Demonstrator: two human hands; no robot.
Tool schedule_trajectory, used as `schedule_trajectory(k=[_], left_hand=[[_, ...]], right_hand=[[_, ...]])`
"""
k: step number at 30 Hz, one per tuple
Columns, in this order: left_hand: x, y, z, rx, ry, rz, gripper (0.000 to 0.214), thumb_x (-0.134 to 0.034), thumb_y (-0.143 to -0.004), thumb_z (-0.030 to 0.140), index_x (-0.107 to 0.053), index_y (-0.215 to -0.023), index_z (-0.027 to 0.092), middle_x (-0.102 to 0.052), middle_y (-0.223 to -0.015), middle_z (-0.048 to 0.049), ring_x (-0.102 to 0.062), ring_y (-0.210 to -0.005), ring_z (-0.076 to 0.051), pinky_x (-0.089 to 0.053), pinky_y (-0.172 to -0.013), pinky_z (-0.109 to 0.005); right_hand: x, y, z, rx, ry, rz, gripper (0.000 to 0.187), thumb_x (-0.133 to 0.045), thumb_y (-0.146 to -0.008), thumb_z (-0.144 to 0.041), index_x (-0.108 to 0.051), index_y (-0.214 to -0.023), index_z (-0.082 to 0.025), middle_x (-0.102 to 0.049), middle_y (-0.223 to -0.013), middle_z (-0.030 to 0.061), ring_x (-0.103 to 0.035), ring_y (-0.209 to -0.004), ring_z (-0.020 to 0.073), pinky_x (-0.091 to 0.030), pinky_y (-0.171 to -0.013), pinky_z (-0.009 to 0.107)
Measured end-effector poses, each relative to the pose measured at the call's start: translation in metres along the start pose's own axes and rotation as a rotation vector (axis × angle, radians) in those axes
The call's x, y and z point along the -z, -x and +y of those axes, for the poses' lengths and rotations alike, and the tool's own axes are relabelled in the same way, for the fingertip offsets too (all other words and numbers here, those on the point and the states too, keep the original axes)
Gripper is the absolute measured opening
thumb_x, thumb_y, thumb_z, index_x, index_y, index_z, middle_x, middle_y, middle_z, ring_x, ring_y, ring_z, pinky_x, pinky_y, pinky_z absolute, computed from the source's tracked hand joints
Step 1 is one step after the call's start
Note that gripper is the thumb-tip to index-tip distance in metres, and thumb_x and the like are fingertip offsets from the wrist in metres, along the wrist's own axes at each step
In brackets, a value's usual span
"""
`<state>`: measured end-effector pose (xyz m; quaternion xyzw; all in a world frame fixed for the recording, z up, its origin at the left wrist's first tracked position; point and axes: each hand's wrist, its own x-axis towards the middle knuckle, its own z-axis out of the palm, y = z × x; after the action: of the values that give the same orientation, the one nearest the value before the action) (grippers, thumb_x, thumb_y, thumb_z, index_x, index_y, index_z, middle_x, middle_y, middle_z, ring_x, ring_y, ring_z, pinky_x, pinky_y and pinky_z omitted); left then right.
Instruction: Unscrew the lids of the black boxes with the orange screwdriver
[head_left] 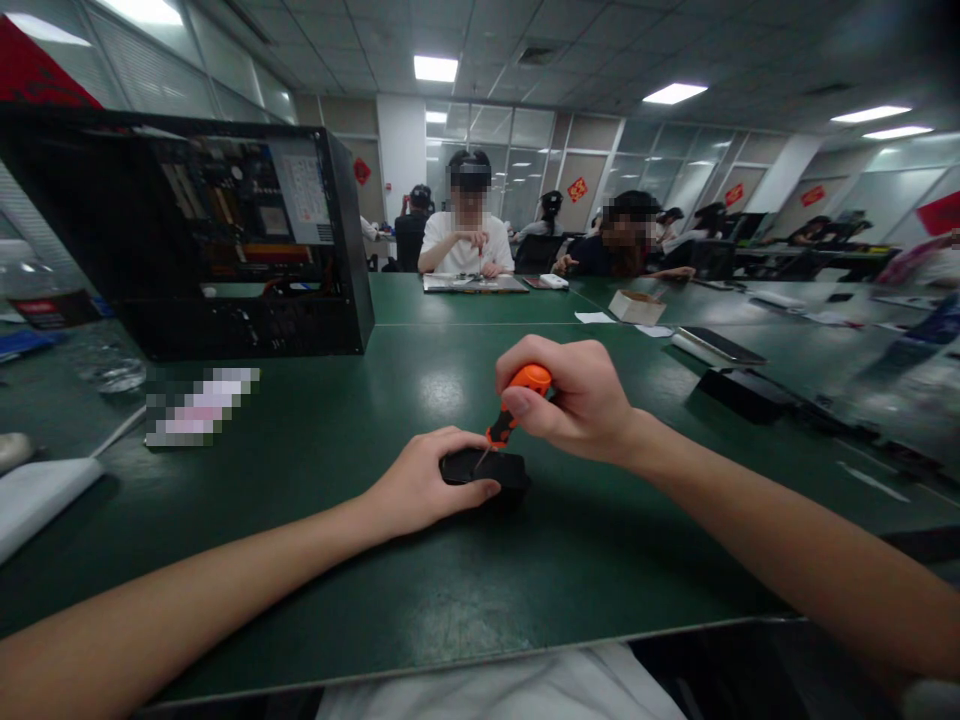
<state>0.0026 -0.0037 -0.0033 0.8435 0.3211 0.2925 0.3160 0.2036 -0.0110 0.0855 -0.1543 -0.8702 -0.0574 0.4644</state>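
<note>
My right hand is wrapped round the orange and black handle of a screwdriver. Its thin shaft slants down to the top of a small black box-shaped object, whose exact kind I cannot make out. My left hand grips that object from the left, thumb along the near side and fingers along the far side, holding it on the green table. Whether the tip sits in a screw is too small to see.
An opened black computer case stands at the back left, beside a plastic bottle. A white device lies at left. To the right are a black block, a phone-like slab and a small box. A person works opposite.
</note>
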Motion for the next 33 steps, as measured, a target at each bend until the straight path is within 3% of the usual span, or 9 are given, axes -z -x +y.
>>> schedule_trajectory(k=[8, 26, 33], left_hand=[[-0.0003, -0.0005, -0.0016, -0.002, 0.009, 0.002, 0.035, -0.075, -0.083, 0.040, -0.072, -0.111, 0.019, -0.072, -0.106, -0.0058, -0.067, -0.095, -0.024, -0.049, -0.084, -0.033], [-0.0002, 0.0001, 0.0001, -0.024, -0.023, -0.009, 0.033, -0.074, -0.085, 0.040, -0.071, -0.111, 0.019, -0.072, -0.102, -0.0049, -0.066, -0.090, -0.022, -0.048, -0.079, -0.031], [-0.0004, 0.0009, 0.0020, -0.104, -0.081, 0.003, 0.031, -0.072, -0.086, 0.041, -0.070, -0.108, 0.020, -0.069, -0.108, -0.0069, -0.065, -0.098, -0.024, -0.049, -0.089, -0.034]], right_hand=[[0.0001, -0.0003, 0.0008, -0.051, 0.011, -0.020, 0.025, -0.049, -0.098, -0.037, -0.054, -0.081, -0.020, -0.055, -0.063, -0.0037, -0.047, -0.050, 0.0065, -0.037, -0.050, 0.019], [0.0004, 0.0006, -0.0018, -0.038, -0.010, -0.003, 0.020, -0.053, -0.096, -0.033, -0.055, -0.081, -0.020, -0.057, -0.064, -0.0036, -0.048, -0.051, 0.0069, -0.038, -0.051, 0.019], [0.0013, -0.0001, -0.0020, -0.068, 0.023, -0.032, 0.022, -0.050, -0.097, -0.036, -0.054, -0.081, -0.021, -0.057, -0.063, -0.0032, -0.048, -0.050, 0.0078, -0.038, -0.051, 0.021]])
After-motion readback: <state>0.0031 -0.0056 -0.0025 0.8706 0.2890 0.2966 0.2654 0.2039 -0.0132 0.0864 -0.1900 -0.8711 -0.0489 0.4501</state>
